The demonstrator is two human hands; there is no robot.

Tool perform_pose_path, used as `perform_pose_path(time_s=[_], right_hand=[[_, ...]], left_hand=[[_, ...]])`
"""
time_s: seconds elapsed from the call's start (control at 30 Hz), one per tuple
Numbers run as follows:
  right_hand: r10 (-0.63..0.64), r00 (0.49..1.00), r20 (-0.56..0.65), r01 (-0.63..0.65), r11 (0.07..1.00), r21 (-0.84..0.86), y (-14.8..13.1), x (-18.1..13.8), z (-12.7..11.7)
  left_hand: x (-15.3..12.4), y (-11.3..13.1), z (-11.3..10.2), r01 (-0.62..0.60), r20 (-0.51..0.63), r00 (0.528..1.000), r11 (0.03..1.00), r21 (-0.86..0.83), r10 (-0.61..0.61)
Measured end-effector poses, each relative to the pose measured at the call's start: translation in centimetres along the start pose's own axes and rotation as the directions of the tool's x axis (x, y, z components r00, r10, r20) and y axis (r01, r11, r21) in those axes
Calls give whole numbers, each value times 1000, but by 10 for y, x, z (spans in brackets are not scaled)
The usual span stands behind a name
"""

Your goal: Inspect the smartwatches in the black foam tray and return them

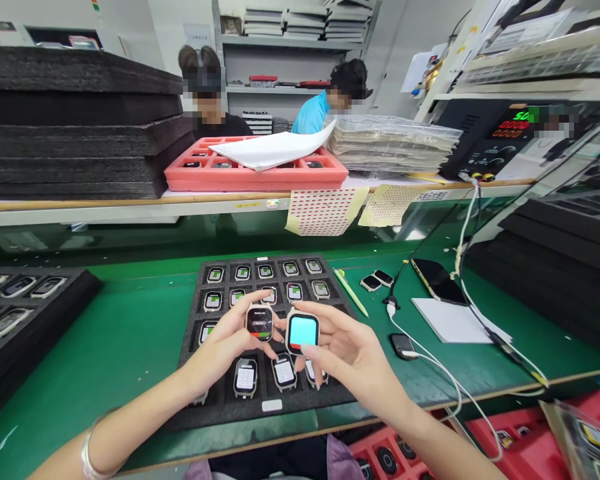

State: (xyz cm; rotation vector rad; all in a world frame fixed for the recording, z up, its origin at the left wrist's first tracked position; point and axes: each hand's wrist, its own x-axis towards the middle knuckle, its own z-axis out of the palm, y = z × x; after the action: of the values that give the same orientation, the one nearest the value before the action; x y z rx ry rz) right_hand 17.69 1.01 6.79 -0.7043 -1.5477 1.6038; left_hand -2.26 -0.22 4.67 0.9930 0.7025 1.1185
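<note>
My left hand [227, 343] pinches a smartwatch body with a dark screen [259, 322]. My right hand [347, 350] holds a second smartwatch body with a lit cyan screen [303, 331], thumb resting on its lower edge. Both are held side by side above a black foam tray [195, 313] whose pockets hold several more watch bodies with lit screens. The tray lies on a green bench mat [135, 327].
A second black foam tray [25, 313] lies at left. To the right lie a green pen [351, 292], two loose watch bodies [377, 280], a phone [437, 280], a white pad [455, 320] and white cables [430, 360]. Red trays [255, 175] [530, 433] stand behind and below. Two people sit opposite.
</note>
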Motion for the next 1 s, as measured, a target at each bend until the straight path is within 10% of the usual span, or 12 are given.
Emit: perform_pose_path(time_s=[1.0], right_hand=[[-22, 999, 41, 19, 998, 58, 11, 6, -6]], left_hand=[[3, 2, 0, 45, -34, 998, 998, 41, -44]])
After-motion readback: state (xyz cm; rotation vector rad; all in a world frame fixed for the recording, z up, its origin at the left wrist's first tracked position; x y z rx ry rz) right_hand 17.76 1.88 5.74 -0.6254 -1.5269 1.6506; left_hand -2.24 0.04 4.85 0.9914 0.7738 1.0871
